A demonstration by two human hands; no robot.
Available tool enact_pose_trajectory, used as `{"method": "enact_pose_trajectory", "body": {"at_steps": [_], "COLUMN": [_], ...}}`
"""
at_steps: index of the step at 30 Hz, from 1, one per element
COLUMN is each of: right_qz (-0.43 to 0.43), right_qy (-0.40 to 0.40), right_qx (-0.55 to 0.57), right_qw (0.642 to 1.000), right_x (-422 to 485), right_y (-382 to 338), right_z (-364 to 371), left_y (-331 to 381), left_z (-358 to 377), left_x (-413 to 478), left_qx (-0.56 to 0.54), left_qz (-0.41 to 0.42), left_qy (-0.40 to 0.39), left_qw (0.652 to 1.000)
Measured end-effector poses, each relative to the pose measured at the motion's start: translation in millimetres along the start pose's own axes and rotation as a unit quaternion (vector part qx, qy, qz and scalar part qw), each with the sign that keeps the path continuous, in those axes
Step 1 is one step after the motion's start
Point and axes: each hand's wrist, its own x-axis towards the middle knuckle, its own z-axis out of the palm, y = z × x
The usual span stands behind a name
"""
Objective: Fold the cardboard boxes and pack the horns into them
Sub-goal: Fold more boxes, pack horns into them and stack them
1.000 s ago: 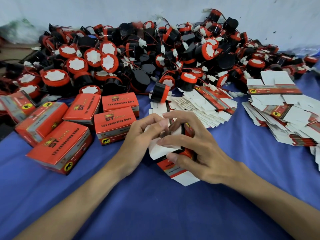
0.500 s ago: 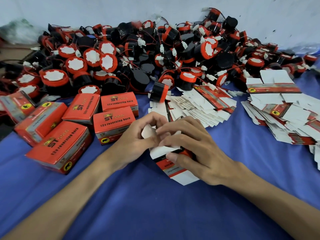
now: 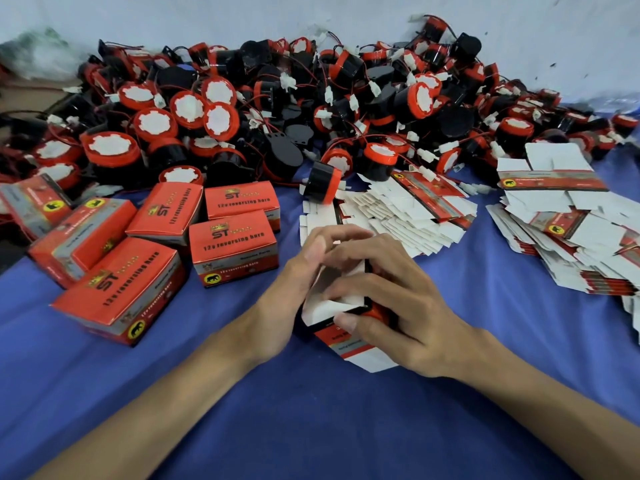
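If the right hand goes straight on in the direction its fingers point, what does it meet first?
Probably the left hand: the right hand points left across the half-folded red-and-white cardboard box that both hold. Depth is unclear.

Half-folded box [image 3: 341, 311], red-and-white, white flaps open, stands tilted on blue tabletop [image 3: 311, 410]. Horn pile [image 3: 277, 112], black bodies with red caps, lies behind it. Finished red boxes [image 3: 145, 251] lie to its left; flat blanks [image 3: 408, 216] fanned just behind, more stacked to its right [image 3: 571, 230].
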Motion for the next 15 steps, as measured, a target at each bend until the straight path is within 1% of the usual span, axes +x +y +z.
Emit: {"method": "enact_pose_trajectory", "body": {"at_steps": [4,7,9,12,15], "right_qz": [-0.003,-0.012,-0.031,-0.076,-0.114], "right_qy": [0.002,0.02,0.037,0.059,0.074], "right_qx": [-0.001,0.002,-0.01,-0.021,-0.014], "right_qw": [1.0,1.0,0.999,0.995,0.991], "right_x": [0,-1,-2,-2,-2], "right_y": [1,2,3,4,3], "right_z": [0,0,1,1,3], "left_y": [-1,-1,-1,1,4], "left_z": [-4,-9,-11,-13,-15], "left_x": [-3,1,3,2,0], "left_qx": [-0.099,-0.152,-0.179,-0.212,-0.268], "left_qz": [-0.056,-0.108,-0.133,-0.155,-0.174], "left_qy": [-0.034,-0.031,-0.042,-0.103,-0.118], "left_qw": [0.993,0.982,0.974,0.96,0.94]}}
